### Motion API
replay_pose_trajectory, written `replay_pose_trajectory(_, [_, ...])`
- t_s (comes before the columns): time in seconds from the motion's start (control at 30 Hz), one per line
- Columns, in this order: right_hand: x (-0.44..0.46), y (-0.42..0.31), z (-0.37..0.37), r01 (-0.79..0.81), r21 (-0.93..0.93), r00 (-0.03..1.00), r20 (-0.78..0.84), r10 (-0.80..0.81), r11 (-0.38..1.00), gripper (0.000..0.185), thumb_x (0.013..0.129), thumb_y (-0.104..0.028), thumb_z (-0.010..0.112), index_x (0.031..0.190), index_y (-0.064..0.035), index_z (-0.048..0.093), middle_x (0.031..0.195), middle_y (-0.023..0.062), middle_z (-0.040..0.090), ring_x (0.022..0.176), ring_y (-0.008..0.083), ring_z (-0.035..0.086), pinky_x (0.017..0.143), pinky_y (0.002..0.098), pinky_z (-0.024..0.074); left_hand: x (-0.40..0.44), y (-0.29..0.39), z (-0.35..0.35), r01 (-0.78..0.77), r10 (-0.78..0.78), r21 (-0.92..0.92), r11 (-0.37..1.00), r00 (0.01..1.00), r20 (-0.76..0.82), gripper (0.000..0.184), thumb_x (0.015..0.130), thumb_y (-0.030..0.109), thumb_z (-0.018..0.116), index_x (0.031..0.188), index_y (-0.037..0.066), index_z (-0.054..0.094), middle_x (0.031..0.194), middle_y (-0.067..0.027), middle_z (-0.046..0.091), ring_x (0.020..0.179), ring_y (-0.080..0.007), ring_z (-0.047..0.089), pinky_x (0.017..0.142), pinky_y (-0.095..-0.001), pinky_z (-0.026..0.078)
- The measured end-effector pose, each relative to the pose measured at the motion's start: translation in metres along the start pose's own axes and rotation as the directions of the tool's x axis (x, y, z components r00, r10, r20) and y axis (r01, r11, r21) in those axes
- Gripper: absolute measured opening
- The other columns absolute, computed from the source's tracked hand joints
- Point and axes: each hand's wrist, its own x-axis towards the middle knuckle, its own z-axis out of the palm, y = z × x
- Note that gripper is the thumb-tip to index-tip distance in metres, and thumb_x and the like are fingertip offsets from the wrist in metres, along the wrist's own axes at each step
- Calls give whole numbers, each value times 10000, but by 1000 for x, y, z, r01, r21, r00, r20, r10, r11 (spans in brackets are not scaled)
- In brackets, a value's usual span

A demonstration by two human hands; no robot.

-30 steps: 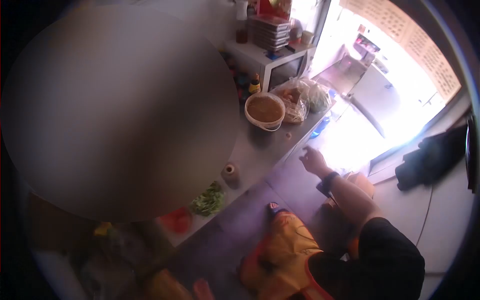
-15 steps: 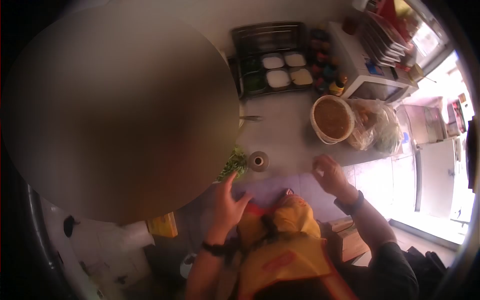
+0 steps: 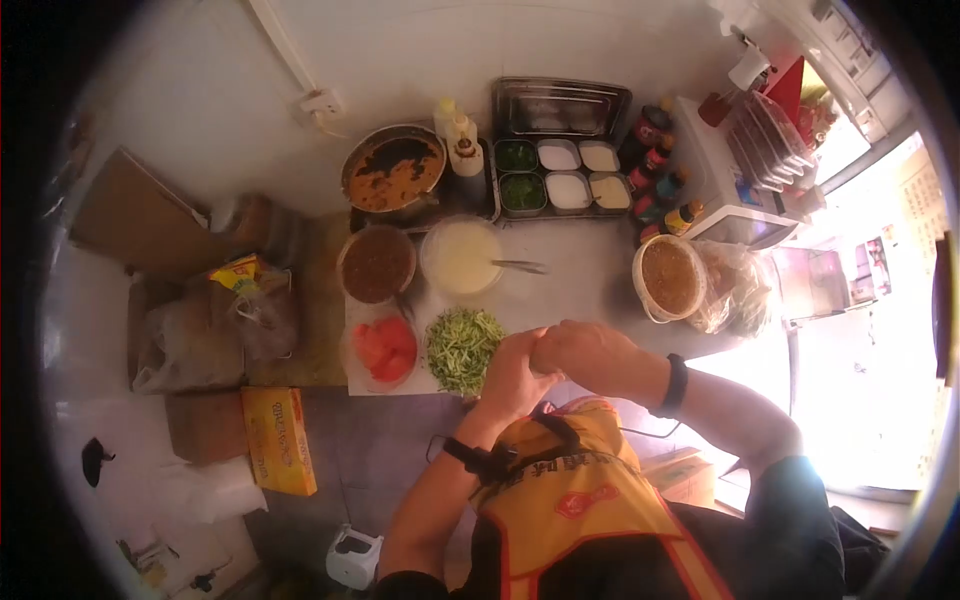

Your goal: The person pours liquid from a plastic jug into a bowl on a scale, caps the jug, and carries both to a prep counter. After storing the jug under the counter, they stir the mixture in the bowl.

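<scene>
My left hand [image 3: 515,378] and my right hand [image 3: 590,355] are together at the front edge of the counter. The fingers of both are closed, and whatever they hold, if anything, is hidden. My left hand is beside a bowl of shredded green cucumber [image 3: 464,350]. Left of that sits a bowl with red pieces [image 3: 384,349]. Behind them are a bowl of brown sauce [image 3: 377,264] and a tub of pale liquid [image 3: 460,257], with a metal utensil handle [image 3: 522,267] reaching out to the right.
At the back stand a pan of reddish-brown sauce [image 3: 395,170], squeeze bottles [image 3: 465,150] and a tray of square containers [image 3: 568,205]. To the right are sauce bottles [image 3: 683,218], a white bucket of brown sauce [image 3: 670,277], a plastic bag [image 3: 735,285] and a microwave [image 3: 740,190].
The large blurred round shape at left has gone, uncovering the bowls. My hands, apart before, have come together. They now cover the spot near the small round thing with a hole.
</scene>
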Motion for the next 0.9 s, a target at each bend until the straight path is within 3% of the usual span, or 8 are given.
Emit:
replay_pose_trajectory(0.17, [21,-20,-20,-182,-251,923,290,253,951,148,823,-157,622,967,-147,657,866,66,626,862,257,645,701,379,525,3,-18,1,-152,152,-2,988,987,-44,588,709,147,833,1214,6,566,1169,-201,620,1098,-390,574,947,-450,462])
replay_pose_trajectory(0.23, [37,-41,-59,-294,-217,835,415,361,931,168,870,-208,623,944,-60,654,815,103,685,838,297,700,673,426,564,1,-25,3,-281,280,15,960,946,-163,601,699,145,839,1214,13,560,1144,-198,623,1080,-398,576,933,-463,466])
replay_pose_trajectory(0.27, [34,-36,-49,-312,-225,826,417,381,923,168,870,-208,623,944,-60,654,815,103,685,838,297,700,673,426,564,1,-28,3,-291,287,-2,957,946,-152,601,699,145,839,1214,13,560,1144,-198,623,1080,-398,576,933,-463,466])
replay_pose_trajectory(0.33, [21,-27,-25,-82,-178,985,139,107,981,246,863,-279,651,972,-58,652,769,93,690,763,308,703,644,430,562,3,-29,5,-232,232,15,973,969,-88,631,681,139,848,1219,11,543,1142,-202,620,1079,-406,576,935,-472,464])
replay_pose_trajectory(0.43, [22,-34,-24,-417,-195,808,367,461,888,302,840,-311,681,999,-57,644,836,110,692,800,301,705,637,425,563,6,-25,0,-219,218,-15,976,975,-43,648,667,131,855,1221,15,540,1165,-202,613,1084,-409,573,930,-479,466])
replay_pose_trajectory(0.53, [17,-35,-22,-296,-63,938,172,302,953,309,830,-300,689,1009,-53,638,884,113,689,823,295,707,611,423,560,4,-27,-4,-281,282,26,959,958,-48,657,671,127,851,1232,12,528,1186,-203,603,1097,-412,565,935,-481,462])
replay_pose_trajectory(0.63, [19,-33,-10,-353,-167,854,344,391,920,235,814,-235,679,1031,-152,646,964,68,653,870,298,677,662,405,553,8,-24,-5,-290,291,17,957,955,-62,657,679,125,846,1242,14,525,1192,-205,596,1105,-420,558,938,-478,460])
replay_pose_trajectory(0.9, [16,-26,-8,-505,89,846,250,472,858,301,847,-284,673,1074,-92,625,912,112,691,879,319,690,700,424,555,15,-27,0,-301,299,-16,953,950,-88,520,687,135,815,1144,36,589,1034,-166,644,985,-394,606,874,-487,471])
